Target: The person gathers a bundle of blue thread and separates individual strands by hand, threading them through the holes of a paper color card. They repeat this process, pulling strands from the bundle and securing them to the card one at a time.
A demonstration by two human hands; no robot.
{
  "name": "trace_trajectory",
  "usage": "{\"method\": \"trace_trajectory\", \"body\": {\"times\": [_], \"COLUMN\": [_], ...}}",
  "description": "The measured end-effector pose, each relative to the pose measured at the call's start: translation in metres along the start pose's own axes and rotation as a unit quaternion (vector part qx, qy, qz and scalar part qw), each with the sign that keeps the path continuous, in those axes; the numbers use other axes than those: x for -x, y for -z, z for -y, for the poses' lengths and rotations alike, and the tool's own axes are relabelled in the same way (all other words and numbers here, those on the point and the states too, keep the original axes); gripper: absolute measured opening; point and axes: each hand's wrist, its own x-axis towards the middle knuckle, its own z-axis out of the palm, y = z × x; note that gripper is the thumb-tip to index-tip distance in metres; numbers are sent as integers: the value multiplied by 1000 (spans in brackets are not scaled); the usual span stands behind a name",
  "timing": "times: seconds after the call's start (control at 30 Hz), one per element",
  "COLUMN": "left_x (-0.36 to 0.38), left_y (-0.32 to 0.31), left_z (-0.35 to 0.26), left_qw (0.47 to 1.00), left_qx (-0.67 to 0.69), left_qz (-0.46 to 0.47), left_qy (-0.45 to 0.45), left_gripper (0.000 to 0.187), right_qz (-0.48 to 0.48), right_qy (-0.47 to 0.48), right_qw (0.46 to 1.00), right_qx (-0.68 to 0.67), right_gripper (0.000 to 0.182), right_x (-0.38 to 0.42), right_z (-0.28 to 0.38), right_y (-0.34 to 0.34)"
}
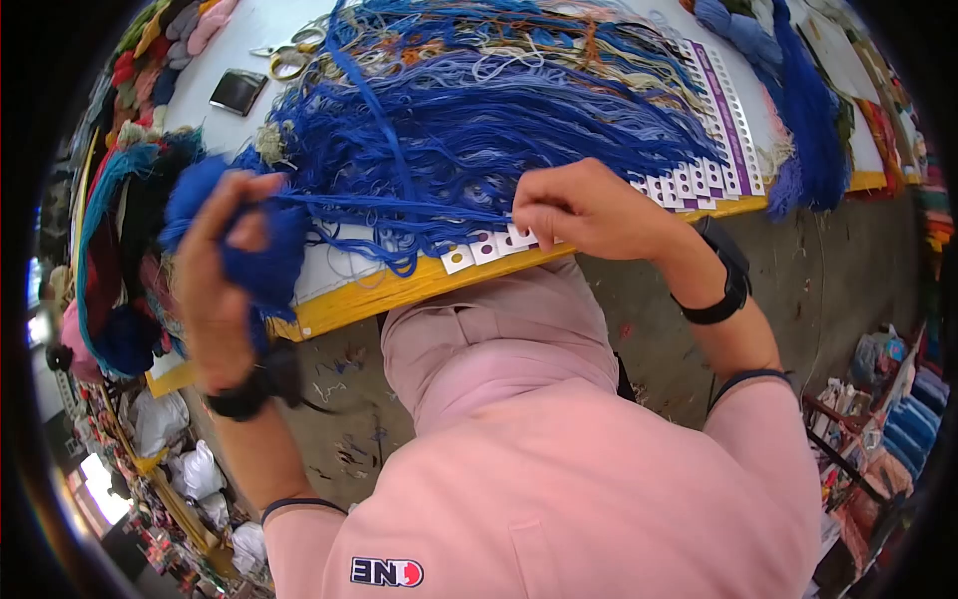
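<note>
A spread of blue yarn point(429, 140) covers the middle of the table, its strands running right to white cards with round holes point(689, 185). At the left, my left hand point(225, 250) is blurred, with curled fingers against a blue yarn bundle point(264, 250); whether it grips the bundle is unclear. My right hand point(574, 215) is closed at the near edge of the spread, fingertips pinched on blue strands beside the front cards. Several strands stretch between the bundle and my right hand.
Scissors point(289, 62) and a dark square object point(238, 92) lie at the back left. Colored yarn hanks point(110, 240) hang at the left, and more blue yarn point(813, 120) hangs at the right. The yellow table edge point(379, 298) runs in front of me.
</note>
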Motion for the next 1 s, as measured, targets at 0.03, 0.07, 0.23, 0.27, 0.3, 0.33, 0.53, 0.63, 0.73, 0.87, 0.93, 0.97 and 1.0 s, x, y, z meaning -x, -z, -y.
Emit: {"method": "trace_trajectory", "body": {"times": [0.03, 0.07, 0.23, 0.27, 0.3, 0.33, 0.53, 0.63, 0.73, 0.87, 0.93, 0.97, 1.0], "left_x": [7, 9, -5, -7, -5, -1, 8, 10, 5, 9, 10, 11, 11], "left_y": [-33, -59, -100, -103, -105, -105, -105, -109, -103, -103, -103, -103, -103], "left_z": [23, 45, 119, 119, 121, 123, 117, 119, 126, 121, 121, 121, 122], "left_qw": [997, 984, 931, 931, 932, 932, 945, 978, 971, 975, 977, 978, 978], "left_qx": [60, 140, 298, 294, 292, 288, 267, 162, 186, 161, 153, 153, 154], "left_qz": [39, 92, 125, 132, 135, 135, 91, 46, 78, 81, 79, 78, 78], "left_qy": [31, 66, 171, 168, 170, 172, 166, 125, 132, 127, 125, 120, 116], "left_gripper": [23, 28, 39, 39, 39, 40, 39, 39, 38, 39, 39, 39, 39], "right_qz": [-32, -67, -145, -135, -111, -86, -96, -97, -96, -101, -106, -111, -116], "right_qy": [15, 29, -14, -48, -73, -99, -129, -142, -131, -117, -115, -116, -116], "right_qw": [999, 994, 989, 981, 973, 959, 911, 901, 882, 871, 875, 878, 881], "right_qx": [42, 83, -13, -128, -188, -251, -380, -399, -442, -466, -458, -450, -443], "right_gripper": [9, 9, 12, 12, 12, 11, 12, 13, 13, 11, 11, 11, 11], "right_x": [-3, -7, -16, -16, -21, -24, -21, -15, -12, -11, -12, -12, -12], "right_z": [-8, -23, -6, 8, 9, 9, 1, 2, -3, -13, -12, -11, -10], "right_y": [-5, -13, -29, -32, -38, -46, -54, -55, -57, -61, -62, -62, -63]}}
